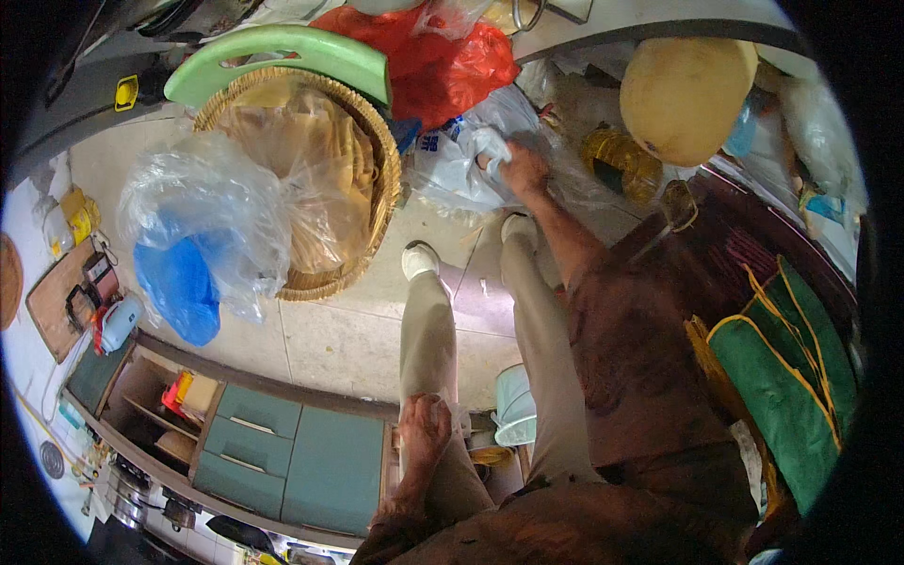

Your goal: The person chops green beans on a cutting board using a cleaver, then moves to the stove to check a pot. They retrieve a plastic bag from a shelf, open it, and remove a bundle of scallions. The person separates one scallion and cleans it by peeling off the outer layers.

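Note:
My right hand (526, 169) grips a crumpled white plastic bag (484, 152) close to the floor, ahead of my right foot. A larger clear plastic bag with blue printing (452, 187) spreads around it. My left hand (424, 427) rests on my left leg with its fingers curled; a bit of clear film seems to show beside it, but whether the hand holds it is unclear. Left of my feet stands a round woven basket (388, 205), lined with clear plastic over flat tan sheets (304, 155). Clear plastic with a blue bag (180, 286) hangs over the basket's side.
A light-green plastic stool (282, 46) and a red plastic bag (452, 63) lie beyond the basket. Green cabinets (332, 466) line the left. At right are a round tan object (685, 99), an oil bottle (621, 162) and a green bag (784, 367). A pale bucket (517, 402) stands between my legs.

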